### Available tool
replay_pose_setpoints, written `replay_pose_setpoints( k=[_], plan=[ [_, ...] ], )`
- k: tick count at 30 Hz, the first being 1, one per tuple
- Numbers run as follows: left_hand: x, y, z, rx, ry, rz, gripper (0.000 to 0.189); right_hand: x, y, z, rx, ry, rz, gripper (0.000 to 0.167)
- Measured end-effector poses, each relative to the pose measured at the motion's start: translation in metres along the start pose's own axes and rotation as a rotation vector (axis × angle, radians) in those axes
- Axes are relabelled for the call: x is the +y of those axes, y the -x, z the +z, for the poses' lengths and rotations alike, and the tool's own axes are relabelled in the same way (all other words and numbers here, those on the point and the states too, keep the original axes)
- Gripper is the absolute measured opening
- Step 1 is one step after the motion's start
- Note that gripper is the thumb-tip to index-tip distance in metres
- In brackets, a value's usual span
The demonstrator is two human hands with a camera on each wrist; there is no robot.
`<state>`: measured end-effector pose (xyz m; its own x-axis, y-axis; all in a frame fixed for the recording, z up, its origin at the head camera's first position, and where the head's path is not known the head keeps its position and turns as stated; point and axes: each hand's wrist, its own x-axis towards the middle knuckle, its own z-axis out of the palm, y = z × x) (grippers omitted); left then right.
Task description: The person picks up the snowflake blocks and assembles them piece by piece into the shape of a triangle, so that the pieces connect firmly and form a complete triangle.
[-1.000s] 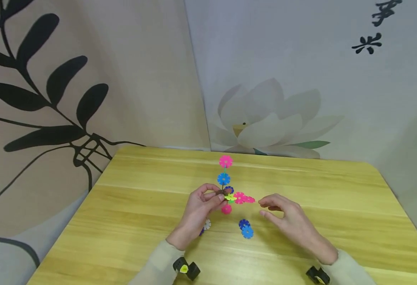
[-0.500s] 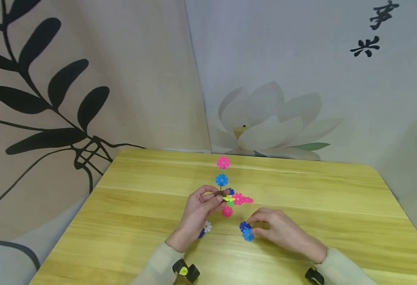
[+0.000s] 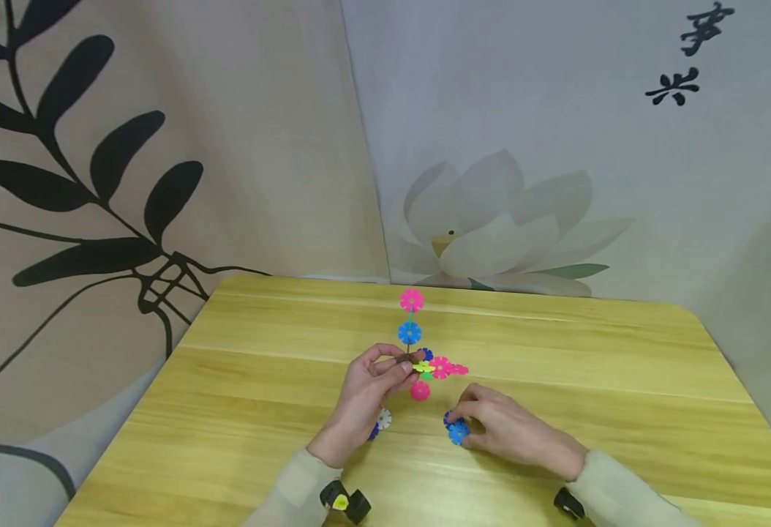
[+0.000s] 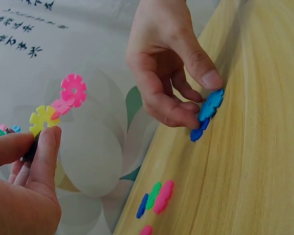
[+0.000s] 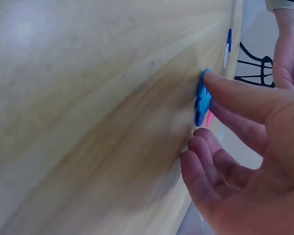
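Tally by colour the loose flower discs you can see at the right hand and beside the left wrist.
Light blue disc: 1, at the right hand
White disc: 1, beside the left wrist
Dark blue: 2, one dark blue disc at the right hand, another dark blue disc by the white one
Total: 4
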<state>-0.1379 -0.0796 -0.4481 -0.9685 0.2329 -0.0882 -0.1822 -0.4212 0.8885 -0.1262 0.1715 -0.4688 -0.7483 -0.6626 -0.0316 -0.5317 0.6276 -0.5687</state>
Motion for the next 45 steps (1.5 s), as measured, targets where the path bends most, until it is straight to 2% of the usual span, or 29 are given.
replay_pose_setpoints(
  k=[6,10,14,27,33,45],
  plan=[
    [0.0,0.0,0.002,0.009,-0.015,-0.004,0.017,-0.001,0.003,-0.001,0.004,-0.019,-0.003,0.022],
    [0.0,0.0,0.003,0.017,0.003,-0.014,0.018,-0.002,0.005,-0.004,0.005,-0.089,-0.025,0.024],
    [0.0,0.001,0.002,0.023,0.025,-0.021,0.018,-0.004,0.009,-0.007,0.045,-0.163,-0.022,0.02],
    [-0.002,0.001,0.003,0.03,0.037,-0.023,0.019,-0.005,0.016,-0.02,0.275,-0.266,0.057,0.01],
    [-0.002,0.003,0.002,0.025,0.014,-0.02,0.019,-0.009,0.018,-0.025,0.328,-0.36,0.131,0.005],
    [0.0,0.006,0.003,0.041,0.018,-0.029,0.018,-0.016,0.018,-0.031,0.424,-0.496,0.252,0.01]
  ],
)
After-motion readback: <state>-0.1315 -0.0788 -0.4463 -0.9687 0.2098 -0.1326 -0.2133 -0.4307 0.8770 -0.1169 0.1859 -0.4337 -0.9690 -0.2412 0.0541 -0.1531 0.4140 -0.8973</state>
